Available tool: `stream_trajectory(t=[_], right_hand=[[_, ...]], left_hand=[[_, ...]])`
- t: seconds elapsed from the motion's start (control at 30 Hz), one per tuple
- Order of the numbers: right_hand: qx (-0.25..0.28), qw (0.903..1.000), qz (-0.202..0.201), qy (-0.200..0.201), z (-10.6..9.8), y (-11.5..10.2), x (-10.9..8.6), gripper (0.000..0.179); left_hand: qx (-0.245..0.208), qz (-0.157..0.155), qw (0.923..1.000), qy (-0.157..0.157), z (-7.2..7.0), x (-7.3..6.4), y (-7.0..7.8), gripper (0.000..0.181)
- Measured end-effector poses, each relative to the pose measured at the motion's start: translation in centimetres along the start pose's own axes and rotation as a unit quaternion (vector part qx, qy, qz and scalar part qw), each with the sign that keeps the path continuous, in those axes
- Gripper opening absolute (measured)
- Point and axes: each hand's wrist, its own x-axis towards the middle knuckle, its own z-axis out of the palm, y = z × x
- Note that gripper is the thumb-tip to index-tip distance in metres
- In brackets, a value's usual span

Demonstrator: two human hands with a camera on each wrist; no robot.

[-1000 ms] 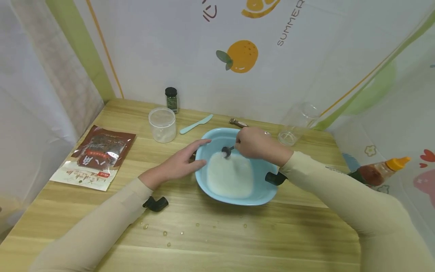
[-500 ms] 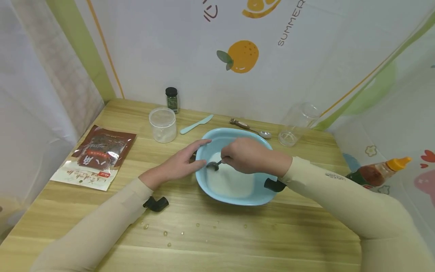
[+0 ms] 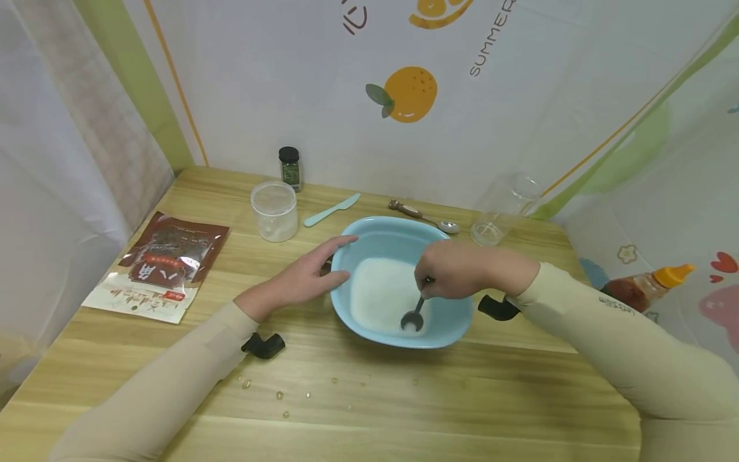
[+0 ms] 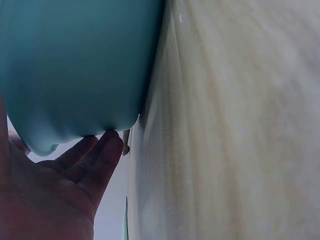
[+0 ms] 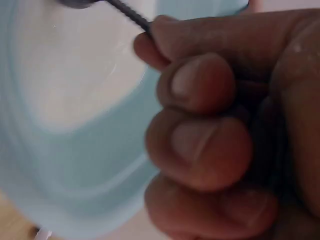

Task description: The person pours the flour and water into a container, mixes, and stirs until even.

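Note:
A light blue plastic basin (image 3: 453, 324) with white milky liquid (image 3: 375, 292) stands mid-table. My left hand (image 3: 303, 279) holds its left side: thumb and index finger reach over the rim, while the other fingers (image 4: 102, 157) rest against the outer wall in the left wrist view. Above the basin's right part, my right hand (image 3: 453, 269) grips the handle of a small dark spoon (image 3: 412, 321). The spoon's round head sits in the liquid near the front wall. Curled fingers hide much of the handle in the right wrist view.
Left of the basin lie a brown-and-white food pouch (image 3: 158, 266) and a clear plastic jar (image 3: 275, 212). Behind are a green herb bottle (image 3: 290, 170), a pale knife (image 3: 331, 210), a metal spoon (image 3: 424, 216) and a clear glass (image 3: 496, 218). An orange-capped sauce bottle (image 3: 649, 287) is beyond the right sleeve.
The right hand moved the dark spoon from the back of the basin to its left side, then across to the front right. The left hand and basin stayed in place.

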Motion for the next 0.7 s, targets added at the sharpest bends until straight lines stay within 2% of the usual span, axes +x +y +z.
stream_trajectory(t=[0.07,0.17,0.33,0.47,0.57,0.7], right_hand=[[-0.002,0.9994,0.03,-0.017,-0.3,0.6,-0.2,0.015],[-0.017,0.9976,0.066,-0.015,-0.7,1.4,-0.4,0.02],[-0.055,0.9896,0.126,0.04,-0.8,2.1,-0.2,0.039],[-0.087,0.9808,0.15,0.09,-0.5,2.3,0.5,0.042],[-0.101,0.9794,0.13,0.117,-0.3,2.2,1.2,0.036],[-0.133,0.9771,0.045,0.16,0.1,2.2,2.1,0.019]], left_hand=[[-0.001,0.001,1.0,0.0,0.0,0.0,0.0,0.07],[-0.003,0.001,1.0,-0.001,-0.1,0.0,0.0,0.07],[0.0,0.0,1.0,-0.001,-0.1,-0.1,0.1,0.07],[0.002,-0.001,1.0,0.0,0.0,0.0,0.2,0.07],[0.003,-0.002,1.0,0.001,0.0,0.0,0.2,0.07],[0.005,-0.003,1.0,0.001,0.0,-0.1,0.2,0.07]])
